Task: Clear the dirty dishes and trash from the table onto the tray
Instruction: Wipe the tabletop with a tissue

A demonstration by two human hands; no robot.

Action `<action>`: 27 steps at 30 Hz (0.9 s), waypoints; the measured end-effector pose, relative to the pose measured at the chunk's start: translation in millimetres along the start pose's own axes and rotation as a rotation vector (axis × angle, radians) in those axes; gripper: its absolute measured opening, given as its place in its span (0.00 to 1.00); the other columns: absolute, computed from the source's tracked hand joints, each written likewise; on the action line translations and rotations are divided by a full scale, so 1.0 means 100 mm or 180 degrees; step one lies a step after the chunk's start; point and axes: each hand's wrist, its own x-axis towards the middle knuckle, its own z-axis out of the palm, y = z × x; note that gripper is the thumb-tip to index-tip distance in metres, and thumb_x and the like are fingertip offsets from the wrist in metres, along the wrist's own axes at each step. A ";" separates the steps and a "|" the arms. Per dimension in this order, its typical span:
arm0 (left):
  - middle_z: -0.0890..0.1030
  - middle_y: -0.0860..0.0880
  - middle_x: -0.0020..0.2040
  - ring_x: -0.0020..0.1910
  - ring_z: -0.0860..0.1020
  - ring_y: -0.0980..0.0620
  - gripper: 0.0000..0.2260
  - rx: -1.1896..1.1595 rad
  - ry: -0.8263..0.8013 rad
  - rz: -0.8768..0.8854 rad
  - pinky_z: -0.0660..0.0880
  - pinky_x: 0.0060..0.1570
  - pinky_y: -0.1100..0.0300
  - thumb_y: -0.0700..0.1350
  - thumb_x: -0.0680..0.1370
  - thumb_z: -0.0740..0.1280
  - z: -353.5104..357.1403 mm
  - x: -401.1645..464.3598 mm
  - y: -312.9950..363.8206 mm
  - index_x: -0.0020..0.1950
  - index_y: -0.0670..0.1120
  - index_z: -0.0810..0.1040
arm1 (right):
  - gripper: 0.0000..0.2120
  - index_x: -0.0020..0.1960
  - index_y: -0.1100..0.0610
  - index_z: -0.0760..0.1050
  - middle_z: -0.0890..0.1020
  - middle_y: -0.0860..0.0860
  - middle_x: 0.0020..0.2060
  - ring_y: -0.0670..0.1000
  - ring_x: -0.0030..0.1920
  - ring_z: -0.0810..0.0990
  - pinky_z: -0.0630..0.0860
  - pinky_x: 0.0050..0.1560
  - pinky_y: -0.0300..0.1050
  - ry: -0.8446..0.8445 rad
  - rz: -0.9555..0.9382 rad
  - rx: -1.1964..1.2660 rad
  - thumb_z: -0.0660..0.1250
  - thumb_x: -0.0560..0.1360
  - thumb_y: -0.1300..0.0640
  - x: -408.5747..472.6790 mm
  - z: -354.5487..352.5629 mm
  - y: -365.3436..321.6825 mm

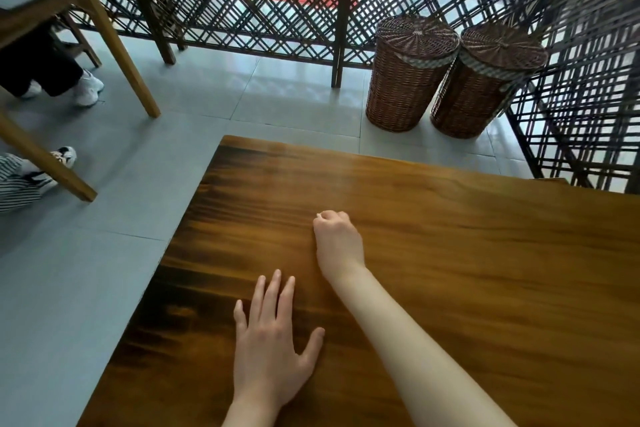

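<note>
Left hand flat on table

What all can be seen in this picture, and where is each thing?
table: one, dark brown wood, fills the lower right; its visible top shows only the hands
wicker baskets: two, brown, lidded, side by side on the floor beyond the table
lattice screen: dark criss-cross slats, across the back and down the right side
wooden furniture legs: light wood, upper left
feet of other people: white shoes, upper left; a striped trouser leg at the left edge
floor: grey tiles, left
left hand: one, fingers straight, flat on the table
right hand: one, fingers curled, farther forward; a tiny pale bit shows at its fingertips, too small to identify
</note>
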 end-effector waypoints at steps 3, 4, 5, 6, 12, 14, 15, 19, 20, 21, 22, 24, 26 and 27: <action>0.76 0.47 0.65 0.64 0.75 0.43 0.35 0.0063 0.0061 0.0061 0.66 0.59 0.39 0.69 0.65 0.63 -0.01 0.01 0.00 0.65 0.49 0.76 | 0.13 0.56 0.62 0.75 0.76 0.55 0.56 0.55 0.57 0.72 0.75 0.50 0.45 -0.0192 -0.0036 -0.0069 0.58 0.75 0.71 0.03 -0.02 0.00; 0.77 0.47 0.64 0.63 0.75 0.43 0.35 0.0085 0.0078 0.0076 0.67 0.58 0.39 0.69 0.64 0.63 -0.02 0.02 0.01 0.64 0.49 0.77 | 0.14 0.56 0.62 0.75 0.76 0.55 0.56 0.55 0.58 0.71 0.76 0.50 0.46 -0.0222 -0.0046 -0.0068 0.58 0.75 0.71 0.04 -0.03 0.01; 0.77 0.47 0.65 0.63 0.75 0.43 0.35 0.0082 0.0065 0.0074 0.66 0.58 0.39 0.69 0.64 0.63 -0.01 0.02 0.01 0.64 0.49 0.77 | 0.13 0.56 0.62 0.75 0.76 0.55 0.56 0.55 0.58 0.71 0.76 0.50 0.46 -0.0232 -0.0053 -0.0075 0.59 0.75 0.71 0.05 -0.04 0.02; 0.76 0.48 0.66 0.65 0.74 0.43 0.36 0.0058 0.0012 0.0042 0.64 0.60 0.40 0.69 0.65 0.63 -0.01 0.02 0.01 0.65 0.50 0.76 | 0.13 0.56 0.61 0.75 0.76 0.56 0.55 0.55 0.57 0.71 0.76 0.50 0.46 -0.0228 -0.0058 -0.0086 0.59 0.75 0.71 0.06 -0.05 0.02; 0.68 0.50 0.72 0.71 0.66 0.45 0.39 0.0207 -0.0195 -0.0064 0.58 0.65 0.40 0.72 0.66 0.60 -0.02 0.06 0.00 0.71 0.53 0.69 | 0.11 0.56 0.62 0.75 0.77 0.58 0.53 0.57 0.55 0.73 0.77 0.50 0.46 -0.0239 -0.0182 -0.0216 0.61 0.76 0.70 0.06 -0.03 0.01; 0.77 0.46 0.65 0.63 0.75 0.42 0.36 0.0131 0.0018 0.0035 0.66 0.58 0.38 0.69 0.63 0.65 0.01 0.07 -0.01 0.64 0.48 0.77 | 0.10 0.55 0.62 0.74 0.77 0.58 0.52 0.57 0.55 0.73 0.77 0.49 0.46 -0.0293 -0.0264 -0.0239 0.62 0.75 0.69 0.03 -0.07 0.05; 0.77 0.46 0.64 0.63 0.75 0.42 0.35 0.0142 0.0067 0.0026 0.67 0.58 0.38 0.68 0.63 0.66 0.01 0.07 -0.01 0.63 0.48 0.77 | 0.10 0.55 0.61 0.73 0.77 0.57 0.51 0.57 0.54 0.74 0.77 0.48 0.46 -0.0323 -0.0293 -0.0233 0.62 0.75 0.69 -0.01 -0.09 0.08; 0.71 0.47 0.70 0.70 0.67 0.44 0.36 0.0090 0.0100 -0.0042 0.63 0.64 0.38 0.66 0.67 0.69 0.02 0.06 -0.02 0.69 0.48 0.72 | 0.10 0.51 0.59 0.72 0.78 0.56 0.47 0.56 0.49 0.75 0.75 0.45 0.46 -0.0246 -0.0268 -0.0090 0.59 0.75 0.71 -0.36 -0.19 0.25; 0.70 0.48 0.71 0.71 0.66 0.45 0.36 0.0083 0.0093 -0.0048 0.62 0.65 0.39 0.66 0.68 0.68 0.03 0.04 -0.02 0.70 0.49 0.70 | 0.10 0.51 0.59 0.73 0.78 0.56 0.46 0.56 0.48 0.75 0.75 0.45 0.46 -0.0208 -0.0258 -0.0060 0.58 0.75 0.70 -0.47 -0.21 0.27; 0.69 0.48 0.71 0.72 0.65 0.45 0.35 0.0100 0.0096 -0.0039 0.62 0.66 0.39 0.66 0.68 0.67 0.02 0.04 -0.02 0.71 0.49 0.70 | 0.10 0.51 0.59 0.73 0.78 0.56 0.46 0.56 0.48 0.75 0.76 0.45 0.46 -0.0165 -0.0265 -0.0033 0.58 0.75 0.70 -0.59 -0.23 0.29; 0.69 0.48 0.72 0.72 0.64 0.45 0.35 0.0128 0.0107 -0.0030 0.61 0.66 0.39 0.66 0.69 0.66 0.03 0.03 -0.02 0.71 0.49 0.69 | 0.10 0.52 0.59 0.74 0.78 0.55 0.45 0.56 0.47 0.75 0.76 0.45 0.47 -0.0135 -0.0264 -0.0005 0.59 0.75 0.70 -0.71 -0.24 0.30; 0.69 0.48 0.72 0.72 0.64 0.45 0.35 0.0125 0.0145 -0.0021 0.61 0.66 0.38 0.67 0.69 0.65 0.05 0.03 -0.01 0.71 0.49 0.69 | 0.10 0.51 0.59 0.75 0.78 0.55 0.45 0.55 0.46 0.76 0.77 0.45 0.46 -0.0104 -0.0172 0.0071 0.60 0.74 0.69 -0.93 -0.26 0.30; 0.66 0.48 0.73 0.73 0.62 0.45 0.35 0.0155 0.0150 -0.0029 0.58 0.67 0.38 0.68 0.71 0.62 0.07 0.04 -0.02 0.72 0.50 0.67 | 0.10 0.52 0.57 0.75 0.78 0.53 0.45 0.53 0.46 0.76 0.78 0.44 0.43 -0.0089 0.0007 0.0119 0.62 0.74 0.67 -1.15 -0.30 0.29; 0.63 0.48 0.75 0.74 0.59 0.45 0.35 0.0226 0.0121 -0.0044 0.55 0.68 0.38 0.69 0.72 0.58 0.08 0.04 -0.02 0.74 0.50 0.64 | 0.09 0.52 0.57 0.76 0.78 0.53 0.44 0.52 0.45 0.76 0.79 0.44 0.42 -0.0077 0.0093 0.0147 0.64 0.74 0.66 -1.26 -0.31 0.29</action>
